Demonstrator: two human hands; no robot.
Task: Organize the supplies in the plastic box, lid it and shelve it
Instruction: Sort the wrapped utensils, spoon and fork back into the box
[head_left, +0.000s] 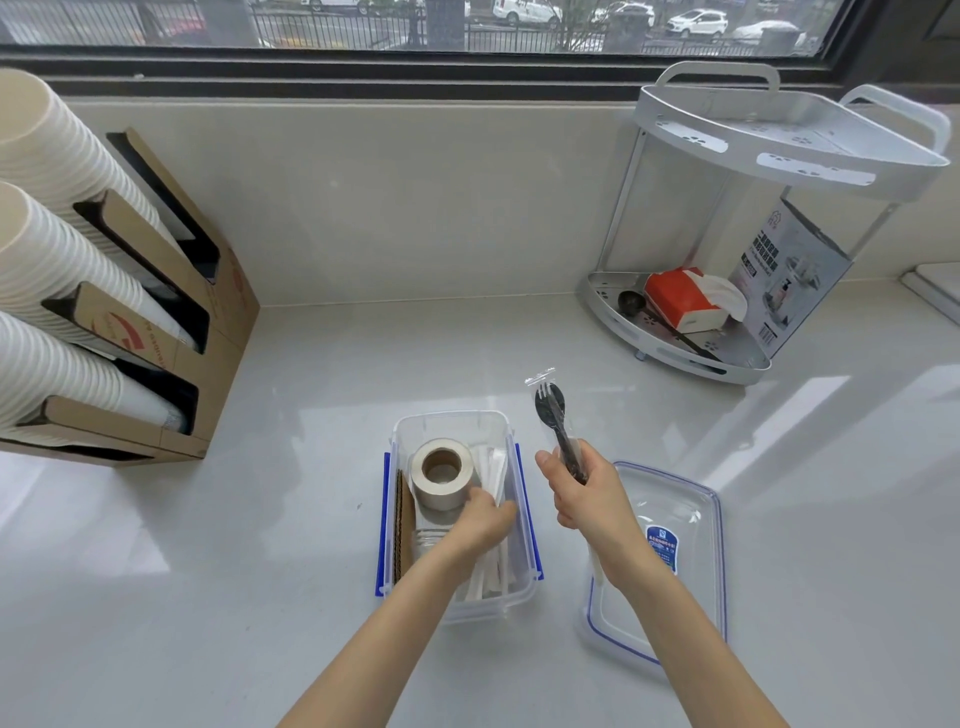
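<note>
A clear plastic box (451, 422) with blue side clips stands on the counter in front of me. Inside it are a roll of tape (441, 472), a piece of corrugated cardboard (401, 525) along the left wall and white wrapped straws (493, 467) on the right side. My left hand (484, 519) reaches into the box and touches the straws beside the roll; whether it grips them is hidden. My right hand (584, 493) is shut on a wrapped black fork-and-spoon set (555, 415), held upright just right of the box. The clear lid (675, 530) lies flat to the right.
A white two-tier corner shelf (779, 140) stands at the back right, its lower tier holding a red tissue pack (680, 299), a black scoop and a printed carton. Cardboard dispensers (218, 291) with stacks of paper cups (47, 270) fill the left side. A window runs along the back.
</note>
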